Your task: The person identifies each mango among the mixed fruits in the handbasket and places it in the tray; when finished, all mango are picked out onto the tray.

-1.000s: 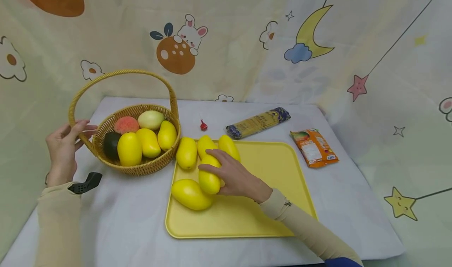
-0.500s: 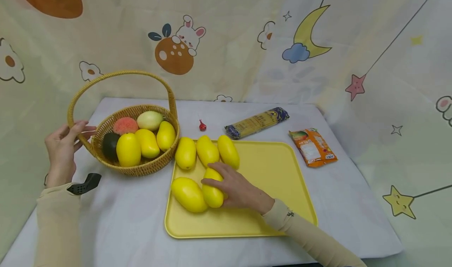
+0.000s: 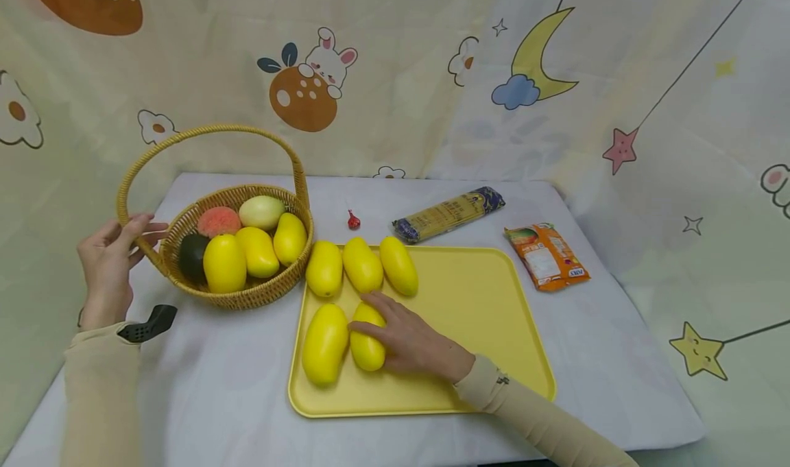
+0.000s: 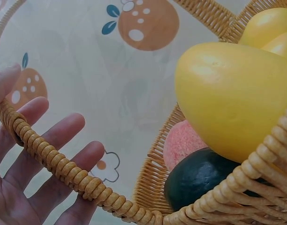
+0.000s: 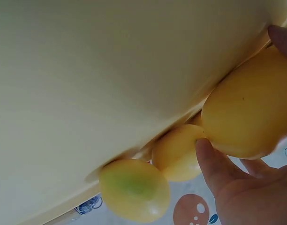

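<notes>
In the head view my left hand (image 3: 108, 268) holds the handle (image 3: 126, 193) of a wicker basket (image 3: 247, 299) near its base, thumb on one side. The left wrist view shows its fingers fairly straight behind the wrapped handle. My right hand (image 3: 420, 340) grips a yellow mango (image 3: 367, 343) low over a yellow tray (image 3: 469, 309), thumb and fingers on opposite sides. Beside it on the tray lies a larger mango (image 3: 324, 343), pointing lengthwise. Three more mangoes stand in a row behind, the rightmost mango (image 3: 398, 266) nearest the tray's middle. The right palm is hidden.
Inside the basket are several yellow mangoes, a dark green fruit (image 4: 200, 180), a pink fuzzy fruit (image 3: 219, 221) and a pale green one. Behind the tray lie a long noodle-like packet (image 3: 448, 214) and a small red item (image 3: 353, 220). An orange snack bag (image 3: 548, 257) lies right.
My right hand has brought its mango down and toward me, away from the back row. The larger mango beside it has turned from crosswise to lengthwise. My left hand stays on the handle.
</notes>
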`<state>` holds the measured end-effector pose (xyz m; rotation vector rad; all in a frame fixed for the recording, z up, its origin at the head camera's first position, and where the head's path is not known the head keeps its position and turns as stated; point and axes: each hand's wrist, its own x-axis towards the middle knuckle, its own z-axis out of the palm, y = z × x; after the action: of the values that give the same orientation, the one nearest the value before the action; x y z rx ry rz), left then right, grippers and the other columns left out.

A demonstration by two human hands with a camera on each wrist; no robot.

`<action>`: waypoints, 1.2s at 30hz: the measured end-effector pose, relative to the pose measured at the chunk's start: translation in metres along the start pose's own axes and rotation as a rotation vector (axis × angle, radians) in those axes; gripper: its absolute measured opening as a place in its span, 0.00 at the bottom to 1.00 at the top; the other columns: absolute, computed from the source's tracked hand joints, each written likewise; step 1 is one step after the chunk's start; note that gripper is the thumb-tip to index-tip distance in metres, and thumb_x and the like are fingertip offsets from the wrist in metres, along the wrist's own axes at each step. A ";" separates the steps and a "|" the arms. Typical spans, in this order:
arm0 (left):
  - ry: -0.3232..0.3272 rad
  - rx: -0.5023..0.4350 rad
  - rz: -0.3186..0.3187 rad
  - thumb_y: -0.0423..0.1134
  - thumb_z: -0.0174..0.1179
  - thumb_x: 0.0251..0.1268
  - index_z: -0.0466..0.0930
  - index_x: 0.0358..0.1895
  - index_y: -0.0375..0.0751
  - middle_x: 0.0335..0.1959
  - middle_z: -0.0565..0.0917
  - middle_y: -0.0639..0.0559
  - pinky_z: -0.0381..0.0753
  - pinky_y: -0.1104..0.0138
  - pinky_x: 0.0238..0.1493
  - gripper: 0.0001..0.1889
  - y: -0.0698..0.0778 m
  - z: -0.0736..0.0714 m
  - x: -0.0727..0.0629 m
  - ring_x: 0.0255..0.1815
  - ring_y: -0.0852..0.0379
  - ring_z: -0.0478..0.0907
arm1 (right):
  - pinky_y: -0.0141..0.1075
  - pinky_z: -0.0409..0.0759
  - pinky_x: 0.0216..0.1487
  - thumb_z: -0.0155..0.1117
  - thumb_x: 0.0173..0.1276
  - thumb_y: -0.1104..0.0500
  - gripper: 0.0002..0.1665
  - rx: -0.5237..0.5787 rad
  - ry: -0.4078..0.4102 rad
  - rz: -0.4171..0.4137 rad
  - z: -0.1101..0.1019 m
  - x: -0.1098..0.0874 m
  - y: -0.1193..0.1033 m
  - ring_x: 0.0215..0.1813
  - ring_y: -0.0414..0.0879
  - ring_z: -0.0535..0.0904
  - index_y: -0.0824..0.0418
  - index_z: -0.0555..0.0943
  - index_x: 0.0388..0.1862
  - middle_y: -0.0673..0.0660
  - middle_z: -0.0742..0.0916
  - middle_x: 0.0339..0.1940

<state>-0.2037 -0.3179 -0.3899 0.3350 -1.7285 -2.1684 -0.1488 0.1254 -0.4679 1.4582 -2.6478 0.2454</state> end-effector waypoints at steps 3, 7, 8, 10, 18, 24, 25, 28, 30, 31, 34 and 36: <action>0.001 -0.003 0.003 0.46 0.68 0.57 0.84 0.48 0.39 0.31 0.88 0.57 0.77 0.78 0.38 0.19 -0.001 0.000 0.000 0.35 0.63 0.85 | 0.47 0.65 0.69 0.72 0.54 0.46 0.39 0.013 -0.002 -0.007 0.000 -0.002 0.000 0.74 0.54 0.58 0.45 0.70 0.66 0.63 0.61 0.73; 0.002 0.000 0.007 0.47 0.69 0.56 0.83 0.48 0.38 0.31 0.88 0.56 0.77 0.78 0.37 0.20 -0.001 0.001 -0.001 0.35 0.63 0.85 | 0.47 0.62 0.70 0.71 0.52 0.38 0.43 0.031 -0.043 -0.021 -0.005 -0.003 0.000 0.76 0.53 0.54 0.44 0.69 0.67 0.61 0.59 0.75; 0.001 0.001 0.006 0.47 0.68 0.56 0.83 0.48 0.38 0.31 0.88 0.56 0.77 0.78 0.37 0.20 -0.001 0.001 -0.001 0.35 0.63 0.85 | 0.48 0.62 0.70 0.71 0.51 0.35 0.45 0.039 -0.053 -0.023 -0.007 -0.004 0.001 0.76 0.53 0.54 0.44 0.69 0.67 0.60 0.59 0.75; -0.004 0.001 0.008 0.47 0.68 0.57 0.83 0.49 0.37 0.31 0.88 0.56 0.77 0.78 0.38 0.21 -0.001 0.001 -0.001 0.35 0.63 0.85 | 0.48 0.61 0.71 0.70 0.50 0.31 0.47 0.055 -0.069 -0.028 -0.012 -0.004 0.003 0.76 0.53 0.54 0.44 0.68 0.68 0.59 0.58 0.75; -0.014 -0.011 0.007 0.46 0.67 0.58 0.83 0.48 0.38 0.31 0.88 0.57 0.77 0.78 0.38 0.19 -0.001 -0.001 -0.001 0.35 0.63 0.85 | 0.46 0.63 0.70 0.66 0.50 0.27 0.50 0.103 -0.027 -0.086 -0.025 0.000 0.013 0.72 0.50 0.59 0.48 0.67 0.69 0.58 0.63 0.73; -0.015 -0.001 0.015 0.46 0.67 0.58 0.83 0.49 0.38 0.31 0.88 0.57 0.77 0.78 0.38 0.20 -0.001 -0.001 0.000 0.35 0.63 0.85 | 0.44 0.63 0.69 0.63 0.57 0.30 0.46 0.102 -0.039 -0.087 -0.034 0.011 0.015 0.71 0.48 0.61 0.48 0.66 0.70 0.57 0.65 0.72; -0.014 0.007 0.014 0.47 0.67 0.58 0.83 0.50 0.39 0.31 0.88 0.57 0.76 0.78 0.38 0.20 -0.001 -0.001 0.000 0.35 0.64 0.85 | 0.44 0.63 0.70 0.63 0.58 0.31 0.45 0.110 -0.043 -0.091 -0.035 0.014 0.015 0.71 0.48 0.61 0.49 0.66 0.70 0.57 0.65 0.72; -0.011 0.019 0.011 0.48 0.67 0.58 0.82 0.50 0.40 0.32 0.88 0.58 0.75 0.78 0.39 0.20 0.000 -0.001 -0.001 0.36 0.64 0.85 | 0.44 0.62 0.70 0.64 0.60 0.34 0.43 0.141 -0.049 -0.113 -0.040 0.027 0.015 0.71 0.50 0.62 0.51 0.66 0.70 0.59 0.66 0.71; -0.010 0.018 0.012 0.47 0.67 0.58 0.83 0.49 0.40 0.31 0.88 0.58 0.76 0.79 0.38 0.19 -0.001 -0.002 -0.001 0.35 0.64 0.85 | 0.44 0.61 0.70 0.65 0.61 0.37 0.42 0.147 -0.042 -0.126 -0.042 0.038 0.015 0.71 0.50 0.62 0.52 0.66 0.70 0.60 0.67 0.70; -0.013 0.011 0.015 0.47 0.67 0.59 0.83 0.48 0.40 0.31 0.88 0.58 0.76 0.79 0.39 0.18 -0.001 -0.002 -0.001 0.35 0.64 0.85 | 0.44 0.61 0.70 0.65 0.62 0.38 0.42 0.150 -0.040 -0.128 -0.044 0.044 0.014 0.71 0.50 0.62 0.52 0.66 0.70 0.59 0.67 0.70; -0.026 -0.011 0.027 0.45 0.67 0.59 0.83 0.47 0.39 0.31 0.88 0.57 0.78 0.79 0.38 0.17 -0.002 -0.002 -0.001 0.34 0.63 0.85 | 0.43 0.62 0.70 0.66 0.62 0.40 0.40 0.139 -0.028 -0.137 -0.049 0.061 0.012 0.70 0.50 0.63 0.53 0.66 0.70 0.59 0.68 0.70; -0.032 -0.019 0.030 0.44 0.66 0.59 0.83 0.48 0.38 0.31 0.88 0.56 0.78 0.78 0.38 0.17 -0.002 -0.002 -0.001 0.34 0.63 0.85 | 0.42 0.62 0.70 0.66 0.63 0.41 0.40 0.127 -0.025 -0.148 -0.052 0.073 0.009 0.69 0.49 0.63 0.53 0.66 0.70 0.59 0.68 0.69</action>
<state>-0.2027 -0.3191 -0.3924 0.2695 -1.7178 -2.1785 -0.1950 0.0797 -0.4051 1.6969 -2.5697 0.3895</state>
